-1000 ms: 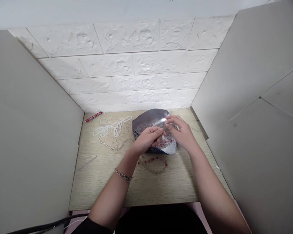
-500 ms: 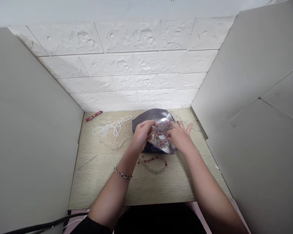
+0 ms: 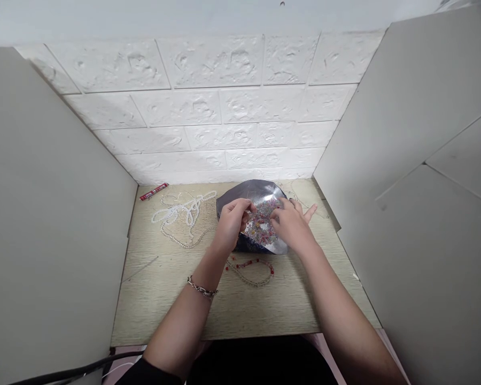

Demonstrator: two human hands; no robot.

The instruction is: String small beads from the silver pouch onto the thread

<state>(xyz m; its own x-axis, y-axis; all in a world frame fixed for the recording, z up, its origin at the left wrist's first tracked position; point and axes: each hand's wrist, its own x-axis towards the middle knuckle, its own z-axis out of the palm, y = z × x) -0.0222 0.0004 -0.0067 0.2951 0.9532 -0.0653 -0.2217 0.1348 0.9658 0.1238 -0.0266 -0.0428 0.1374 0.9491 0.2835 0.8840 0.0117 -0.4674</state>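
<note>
My left hand [image 3: 233, 220] is closed in a pinch over the left side of a dark pouch [image 3: 240, 188] with a silvery lining. What its fingertips hold is too small to make out. Small mixed beads [image 3: 260, 227], pink, yellow and clear, lie heaped on the lining. My right hand [image 3: 292, 222] is over the right side of that heap. Its thumb and forefinger appear pinched by the beads, while the outer fingers stick out. Whatever is between them cannot be seen. In front of the pouch, a strand of red and pale beads [image 3: 256, 283] curves on the table.
White bead strands [image 3: 188, 211] and a pearly strand [image 3: 186, 245] lie on the table [image 3: 156, 310] to the left. Farther back is a small red strip-like object [image 3: 154, 191]. Grey panels [image 3: 56, 214] flank both sides, and a white brick-patterned wall [image 3: 208, 104] stands behind.
My right hand's fingertips have shifted slightly left over the beads. My left hand has barely moved and stays pinched. The pouch and strands lie as before.
</note>
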